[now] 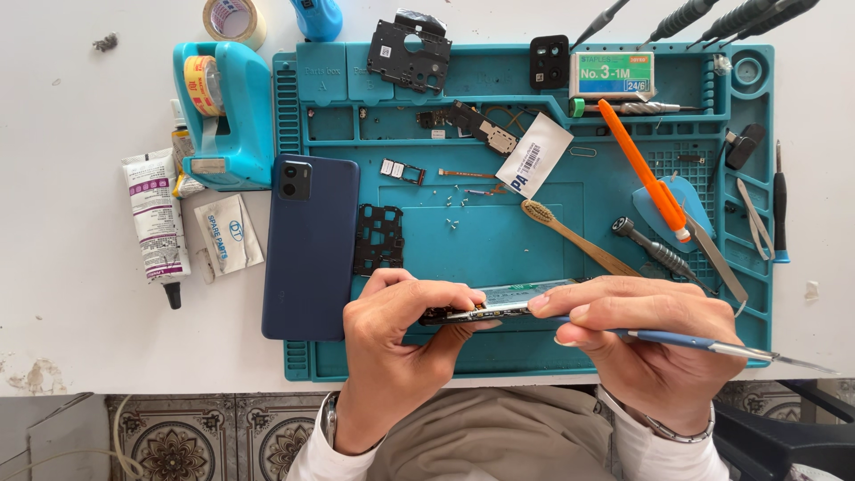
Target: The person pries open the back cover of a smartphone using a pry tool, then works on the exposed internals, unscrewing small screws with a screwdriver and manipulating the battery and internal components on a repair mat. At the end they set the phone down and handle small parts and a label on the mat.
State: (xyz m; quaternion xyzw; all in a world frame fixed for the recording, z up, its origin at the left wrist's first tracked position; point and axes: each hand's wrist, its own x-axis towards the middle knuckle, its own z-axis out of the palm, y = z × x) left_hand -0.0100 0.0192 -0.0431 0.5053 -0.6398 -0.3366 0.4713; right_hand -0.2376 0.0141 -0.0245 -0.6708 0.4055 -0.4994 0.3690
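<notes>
My left hand [396,343] grips the left end of an opened phone body [508,301], held on edge above the teal work mat [499,240]. My right hand [650,343] pinches the phone's right side and also holds blue-handled tweezers [712,346] that point out to the right. The phone's dark blue back cover [310,248] lies flat just left of my left hand. A black plastic inner frame [378,239] rests beside the cover on the mat.
On the mat lie a wooden toothbrush [579,239], an orange knife [646,174], a screwdriver [655,249], several small screws [454,209], a staple box [613,73] and circuit parts [481,125]. A teal tape dispenser [223,116] and a glue tube [156,218] sit left.
</notes>
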